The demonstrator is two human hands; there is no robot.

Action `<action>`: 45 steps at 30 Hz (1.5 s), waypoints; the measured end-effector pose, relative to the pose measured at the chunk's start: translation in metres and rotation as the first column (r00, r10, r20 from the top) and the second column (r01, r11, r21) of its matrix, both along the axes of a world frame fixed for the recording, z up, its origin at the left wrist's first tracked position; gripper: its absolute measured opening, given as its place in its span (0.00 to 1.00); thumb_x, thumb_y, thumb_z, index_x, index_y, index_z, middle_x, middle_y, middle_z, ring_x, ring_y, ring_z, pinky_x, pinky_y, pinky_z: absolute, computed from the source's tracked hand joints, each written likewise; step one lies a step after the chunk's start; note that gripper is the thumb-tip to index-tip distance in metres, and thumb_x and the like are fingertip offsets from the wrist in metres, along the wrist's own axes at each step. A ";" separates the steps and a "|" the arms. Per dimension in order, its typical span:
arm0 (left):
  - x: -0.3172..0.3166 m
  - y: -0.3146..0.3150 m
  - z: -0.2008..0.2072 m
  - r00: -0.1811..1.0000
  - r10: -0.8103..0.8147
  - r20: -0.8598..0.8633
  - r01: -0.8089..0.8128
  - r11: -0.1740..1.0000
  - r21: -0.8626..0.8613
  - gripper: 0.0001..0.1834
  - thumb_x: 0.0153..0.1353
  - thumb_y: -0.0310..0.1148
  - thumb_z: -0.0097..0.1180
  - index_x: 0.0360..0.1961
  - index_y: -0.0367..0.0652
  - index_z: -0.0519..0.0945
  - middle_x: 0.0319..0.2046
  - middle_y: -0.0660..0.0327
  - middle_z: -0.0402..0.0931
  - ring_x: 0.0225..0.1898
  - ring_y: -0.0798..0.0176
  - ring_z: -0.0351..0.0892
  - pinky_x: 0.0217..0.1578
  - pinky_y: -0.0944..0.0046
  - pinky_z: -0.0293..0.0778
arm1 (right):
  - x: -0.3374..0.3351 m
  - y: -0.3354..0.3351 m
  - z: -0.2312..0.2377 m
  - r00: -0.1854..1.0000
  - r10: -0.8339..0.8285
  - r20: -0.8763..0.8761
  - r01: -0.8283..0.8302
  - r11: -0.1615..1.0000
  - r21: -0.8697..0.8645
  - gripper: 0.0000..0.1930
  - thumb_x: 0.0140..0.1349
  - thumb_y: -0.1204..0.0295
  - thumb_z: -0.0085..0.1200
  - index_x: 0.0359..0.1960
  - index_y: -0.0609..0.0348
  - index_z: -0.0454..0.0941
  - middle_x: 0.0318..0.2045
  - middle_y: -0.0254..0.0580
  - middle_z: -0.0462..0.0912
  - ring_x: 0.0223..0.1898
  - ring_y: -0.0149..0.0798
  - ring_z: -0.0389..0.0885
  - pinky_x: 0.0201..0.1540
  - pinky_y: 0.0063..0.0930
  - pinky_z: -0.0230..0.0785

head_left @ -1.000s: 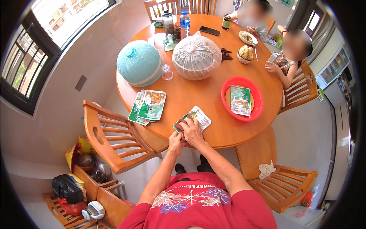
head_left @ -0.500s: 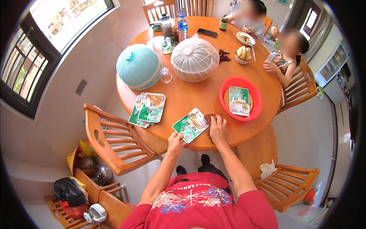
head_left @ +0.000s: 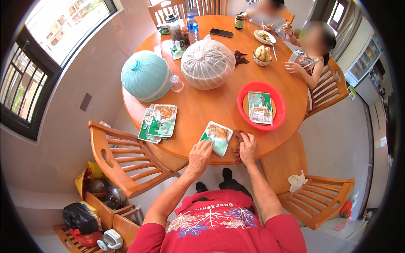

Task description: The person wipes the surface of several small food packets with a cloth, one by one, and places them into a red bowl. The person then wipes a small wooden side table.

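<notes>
Looks down over a red shirt [head_left: 211, 225] with a leaf print, both bare forearms reaching toward a round wooden table [head_left: 196, 111]. At its near edge, brings the left hand [head_left: 199, 157] to the near left side of a flat green-and-white packet [head_left: 219, 134], fingers bent and close together; cannot tell a pinch from a touch, with blur there. Just right of the packet, lays the right hand [head_left: 247, 149] on a crumpled brown cloth [head_left: 237, 138], fingers curved, slightly apart; cannot tell a grip from a press. Beyond, to the left, shows overlapping similar packets [head_left: 164, 121]; to the right, a red basin [head_left: 280, 119] with one more packet [head_left: 260, 108] inside. Farther, shows a blue mesh cover [head_left: 144, 75], a small clear jar [head_left: 177, 85] and a white mesh cover [head_left: 206, 65]. Toward the far right, includes a bowl [head_left: 260, 63] of pale pieces, a dark phone [head_left: 221, 32] and two seated people.
</notes>
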State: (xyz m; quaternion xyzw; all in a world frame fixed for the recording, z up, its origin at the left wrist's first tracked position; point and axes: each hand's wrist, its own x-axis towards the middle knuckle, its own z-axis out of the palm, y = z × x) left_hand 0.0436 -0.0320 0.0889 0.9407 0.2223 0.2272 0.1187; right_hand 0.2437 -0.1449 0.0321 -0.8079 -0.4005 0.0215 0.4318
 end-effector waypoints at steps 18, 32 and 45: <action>-0.018 -0.034 -0.049 0.999 0.037 0.036 -0.035 0.998 -0.045 0.20 0.56 0.27 0.52 0.50 0.54 0.79 0.58 0.66 0.73 0.61 0.60 0.70 0.62 0.53 0.61 | -0.027 0.079 0.015 0.928 0.181 0.326 -0.160 0.983 -0.091 0.15 0.48 0.74 0.56 0.41 0.50 0.81 0.48 0.37 0.75 0.49 0.49 0.69 0.49 0.45 0.66; -0.014 -0.041 -0.046 0.998 0.061 -0.016 -0.061 0.998 0.001 0.20 0.56 0.27 0.51 0.52 0.51 0.78 0.57 0.61 0.73 0.61 0.56 0.69 0.62 0.52 0.61 | -0.047 0.054 0.023 0.862 0.293 0.413 -0.288 0.955 -0.074 0.15 0.51 0.73 0.54 0.43 0.55 0.78 0.45 0.41 0.74 0.49 0.51 0.71 0.49 0.44 0.67; -0.008 -0.045 -0.051 0.995 0.075 -0.067 -0.073 0.997 0.036 0.24 0.56 0.28 0.51 0.56 0.50 0.75 0.62 0.60 0.67 0.63 0.53 0.65 0.63 0.50 0.60 | -0.072 -0.020 0.027 0.906 0.221 0.362 -0.150 0.965 -0.214 0.23 0.51 0.77 0.54 0.52 0.67 0.73 0.49 0.53 0.69 0.48 0.55 0.69 0.50 0.43 0.67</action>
